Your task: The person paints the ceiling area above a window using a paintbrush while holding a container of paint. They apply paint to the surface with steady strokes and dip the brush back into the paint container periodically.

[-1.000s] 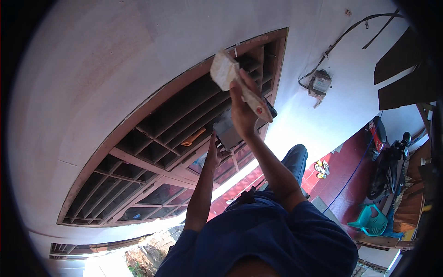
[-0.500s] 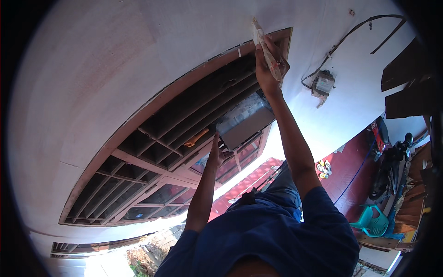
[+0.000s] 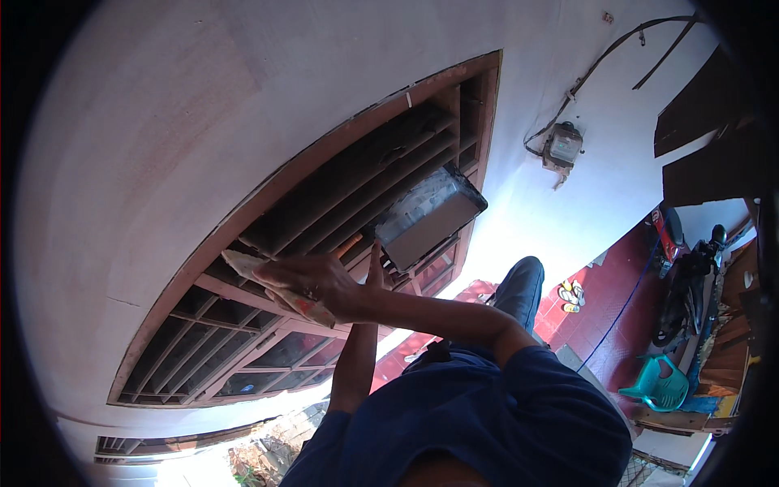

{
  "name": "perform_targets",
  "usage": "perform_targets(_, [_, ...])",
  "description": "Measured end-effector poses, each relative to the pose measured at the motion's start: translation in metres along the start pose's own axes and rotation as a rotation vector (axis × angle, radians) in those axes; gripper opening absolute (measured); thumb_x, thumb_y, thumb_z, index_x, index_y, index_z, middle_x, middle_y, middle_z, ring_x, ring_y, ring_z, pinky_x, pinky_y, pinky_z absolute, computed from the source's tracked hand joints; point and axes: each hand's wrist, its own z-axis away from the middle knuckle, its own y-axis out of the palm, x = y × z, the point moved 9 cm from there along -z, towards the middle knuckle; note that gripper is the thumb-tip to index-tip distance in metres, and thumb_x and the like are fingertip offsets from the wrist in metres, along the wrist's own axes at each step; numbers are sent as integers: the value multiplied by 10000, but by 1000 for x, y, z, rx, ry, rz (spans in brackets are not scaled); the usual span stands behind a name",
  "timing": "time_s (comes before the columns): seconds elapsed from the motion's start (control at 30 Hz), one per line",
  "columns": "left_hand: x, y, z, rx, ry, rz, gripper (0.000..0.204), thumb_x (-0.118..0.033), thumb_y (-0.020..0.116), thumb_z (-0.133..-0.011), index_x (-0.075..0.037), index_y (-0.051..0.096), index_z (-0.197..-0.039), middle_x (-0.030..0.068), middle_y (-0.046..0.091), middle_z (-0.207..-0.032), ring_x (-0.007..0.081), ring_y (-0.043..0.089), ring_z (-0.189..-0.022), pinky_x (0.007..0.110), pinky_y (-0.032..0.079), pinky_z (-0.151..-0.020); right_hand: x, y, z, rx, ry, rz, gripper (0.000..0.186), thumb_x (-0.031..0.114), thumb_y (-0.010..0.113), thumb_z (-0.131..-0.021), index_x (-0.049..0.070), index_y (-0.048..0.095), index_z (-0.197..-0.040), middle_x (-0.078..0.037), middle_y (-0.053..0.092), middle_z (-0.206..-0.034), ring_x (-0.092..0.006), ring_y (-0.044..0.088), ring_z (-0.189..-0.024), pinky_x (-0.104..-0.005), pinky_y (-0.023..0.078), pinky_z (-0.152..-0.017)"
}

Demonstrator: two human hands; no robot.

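Observation:
My right hand [image 3: 320, 282] is closed round a pale, flat paintbrush [image 3: 242, 264] with red marks on its near end. The brush's far end lies over the slats of the brown window frame [image 3: 272, 195]. Behind my right wrist, my left hand [image 3: 376, 266] is partly hidden. Its fingers are against the near left corner of a dark, boxy container [image 3: 430, 207], which is smeared with white and has a flat brown-grey face. The container is tilted in front of the slats, and my left hand appears to grip it.
An orange handle [image 3: 349, 243] shows between the slats. A meter box [image 3: 561, 148] with a cable is on the white wall [image 3: 146, 162]. Below to the right are sandals [image 3: 571, 294], a blue hose [image 3: 625, 304], a motorbike [image 3: 686, 300] and a teal plastic chair [image 3: 661, 385].
My right hand has swung down and left with the paintbrush, from the window frame's upper right corner to the lower slats, crossing in front of my left arm. My left hand stays by the container.

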Motion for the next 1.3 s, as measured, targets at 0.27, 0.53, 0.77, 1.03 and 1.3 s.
perform_targets(0.27, [-7, -9, 16, -21, 69, 48, 807, -691, 518, -797, -68, 409, -1300, 164, 521, -1133, 272, 543, -1000, 421, 497, -819, -59, -81, 37, -253, 585, -146, 344, 105, 653, -848, -6, 583, -1166, -126, 667, -1017, -152, 636, -917, -263, 497, -817])
perform_targets(0.53, [-5, -5, -3, 33, 96, -13, 876, -720, 495, -790, -84, 329, -1369, 136, 404, -1280, 256, 481, -1141, 416, 458, -900, -46, -218, -36, -113, 24, 499, 345, 26, 720, -769, 126, 635, -1089, -104, 674, -1001, -231, 681, -881, -303, 559, -724])
perform_targets(0.77, [-2, -9, -2, -23, 110, 64, 860, -723, 540, -757, -46, 441, -1278, 150, 509, -1174, 281, 534, -1071, 456, 507, -837, -20, -258, -135, -46, -397, 740, 363, -19, 713, -746, 108, 663, -1082, -89, 672, -1042, -243, 660, -939, -304, 556, -795])
perform_targets(1.03, [-5, -2, -1, 23, 126, 60, 859, -705, 553, -762, -78, 390, -1326, 142, 457, -1225, 274, 491, -1119, 457, 498, -866, -74, -247, -95, 103, -231, 606, 401, -94, 675, -754, 61, 629, -1121, -139, 637, -1111, -277, 618, -1049, -340, 515, -891])
perform_targets(1.3, [-1, -19, -7, -12, 143, 51, 854, -714, 573, -740, -54, 448, -1268, 150, 494, -1161, 292, 517, -1068, 485, 513, -836, -71, -250, -48, 324, -38, 532, 415, -50, 703, -749, 122, 640, -1121, -118, 652, -1066, -253, 642, -1001, -328, 542, -844])
